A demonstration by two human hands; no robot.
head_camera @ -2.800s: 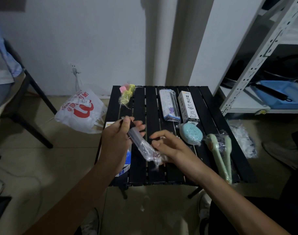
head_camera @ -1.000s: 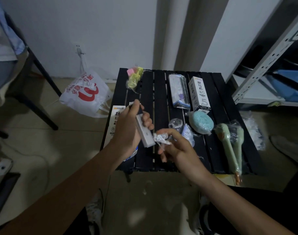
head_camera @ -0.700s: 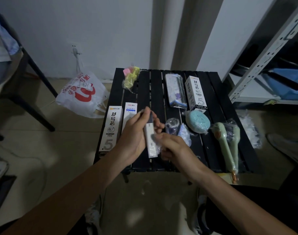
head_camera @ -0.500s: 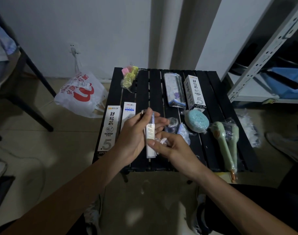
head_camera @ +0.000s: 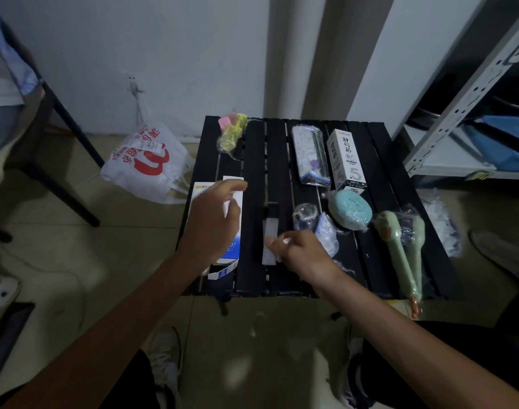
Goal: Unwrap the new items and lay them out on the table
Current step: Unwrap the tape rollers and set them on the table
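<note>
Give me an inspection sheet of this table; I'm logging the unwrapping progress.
Surface: black slatted table, crowded.
Job's things: white stick lies unwrapped mid-table; green brushes, blue scrubber and sponges in plastic.
Clutter: white boxes at the left edge; loose plastic on the floor.
Grippers: left hand open above the boxes; right hand pinches a crumpled wrapper beside the stick.
Cables: cord hangs from a wall socket.
Surroundings: shopping bag, metal shelf, chair leg.

Dim indoor shot, wide-angle warp.
Soft light from above; left hand (head_camera: 214, 222) motion-blurred, faint glints on wrapper (head_camera: 286, 241) and floor (head_camera: 240, 367), shelf rail (head_camera: 473, 84) bends at the edge, corners dark.
</note>
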